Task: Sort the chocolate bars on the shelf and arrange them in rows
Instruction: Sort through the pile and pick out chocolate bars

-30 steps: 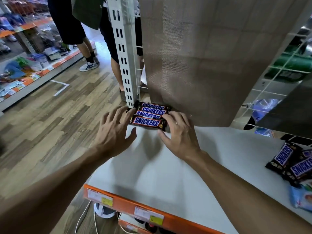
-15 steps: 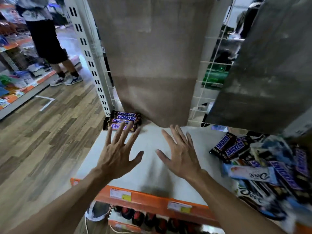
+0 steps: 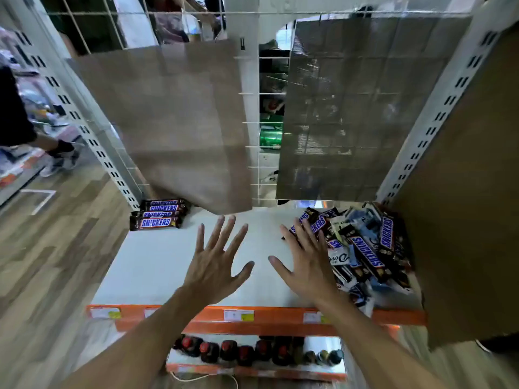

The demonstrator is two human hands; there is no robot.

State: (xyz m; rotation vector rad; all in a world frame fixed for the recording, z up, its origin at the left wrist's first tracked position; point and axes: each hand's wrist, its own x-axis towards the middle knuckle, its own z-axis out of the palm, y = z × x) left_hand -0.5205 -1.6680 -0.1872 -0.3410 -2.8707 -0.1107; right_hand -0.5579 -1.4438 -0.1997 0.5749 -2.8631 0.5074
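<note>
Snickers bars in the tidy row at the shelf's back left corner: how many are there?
4, side by side: the front bar, the second, the third and the rearmost beside the upright. The hanging brown sheet may hide more.

Both hands spread flat above white shelf point(image 3: 157, 265): left hand point(image 3: 216, 265), right hand point(image 3: 306, 265). Snickers row point(image 3: 158, 213) back-left corner. Mixed bar pile point(image 3: 362, 248) right, right fingertips over its edge.

The bars point(image 3: 158, 214) at my left are dark brown with blue letters on white. The pile point(image 3: 362, 248) at my right mixes brown, pale blue and white wrappers. The shelf point(image 3: 157, 265) is white, its front edge point(image 3: 280, 312) orange with white-yellow labels point(image 3: 238, 315). The floor point(image 3: 56, 262) shows brown wood grain.
</note>
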